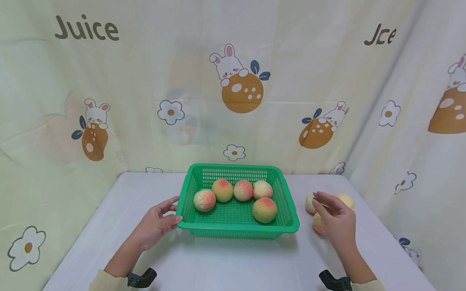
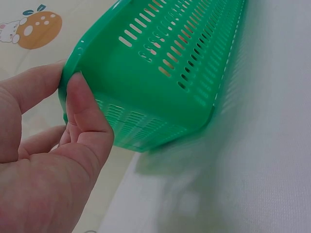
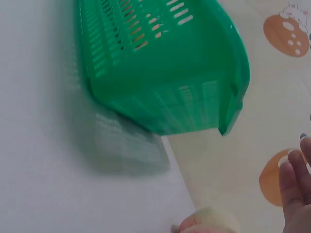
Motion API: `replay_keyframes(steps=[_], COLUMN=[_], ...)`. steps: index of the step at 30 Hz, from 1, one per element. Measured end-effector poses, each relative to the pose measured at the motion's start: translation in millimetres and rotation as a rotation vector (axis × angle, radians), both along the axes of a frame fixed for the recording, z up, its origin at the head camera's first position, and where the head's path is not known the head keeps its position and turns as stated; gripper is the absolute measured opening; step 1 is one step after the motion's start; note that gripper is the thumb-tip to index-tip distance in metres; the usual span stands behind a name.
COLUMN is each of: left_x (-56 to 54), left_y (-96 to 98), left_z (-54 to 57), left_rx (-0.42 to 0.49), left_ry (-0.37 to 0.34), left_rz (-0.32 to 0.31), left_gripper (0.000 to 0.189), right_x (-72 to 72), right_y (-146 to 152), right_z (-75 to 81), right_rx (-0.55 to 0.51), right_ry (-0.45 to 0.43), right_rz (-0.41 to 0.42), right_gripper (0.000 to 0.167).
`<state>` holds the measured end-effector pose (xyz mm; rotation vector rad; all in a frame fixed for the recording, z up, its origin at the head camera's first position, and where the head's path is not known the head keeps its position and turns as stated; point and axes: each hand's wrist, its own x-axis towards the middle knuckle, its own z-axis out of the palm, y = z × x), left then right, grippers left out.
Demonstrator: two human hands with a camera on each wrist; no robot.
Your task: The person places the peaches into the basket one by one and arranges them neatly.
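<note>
A green plastic basket [image 1: 236, 231] stands on the table with several peaches inside, among them a red-topped peach [image 1: 265, 210] at the right. My left hand [image 1: 155, 226] pinches the basket's left rim, the thumb on the near side and fingers behind, as the left wrist view shows. To the right of the basket, my right hand [image 1: 338, 218] hovers over a small group of peaches, its fingers loosely bent with nothing visible between them. Partly hidden by that hand are a speckled peach [image 1: 318, 224], a pale peach [image 1: 310, 203] and a yellowish peach [image 1: 346, 200].
The white table [image 1: 233, 262] ends at a patterned curtain [image 1: 233, 133] behind the basket. More curtain hangs along the right side. Each wrist wears a black strap [image 1: 142, 278].
</note>
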<state>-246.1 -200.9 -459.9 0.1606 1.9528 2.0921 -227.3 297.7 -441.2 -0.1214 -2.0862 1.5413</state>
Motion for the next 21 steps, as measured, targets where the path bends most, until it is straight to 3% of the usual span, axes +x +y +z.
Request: replay_keyframes(steps=[11,17,21], left_x=[1.0,0.8,1.1], left_y=[0.5,0.5,0.4], left_z=[2.2,2.9,2.7], left_rx=[-0.001,-0.019,-0.021], left_ry=[-0.003,-0.014,-0.012], left_rz=[-0.001,0.004,0.007], left_gripper=[0.077,0.075,0.074], right_x=[-0.3,1.6,0.4], right_y=[31,44,49], right_z=[-23.6,-33.2,-39.6], right_rx=[-0.146,-0.071,0.004], right_ry=[-0.002,-0.153,-0.230], right_rz=[-0.155,-0.271,-0.273], right_gripper=[0.038,0.047,0.056])
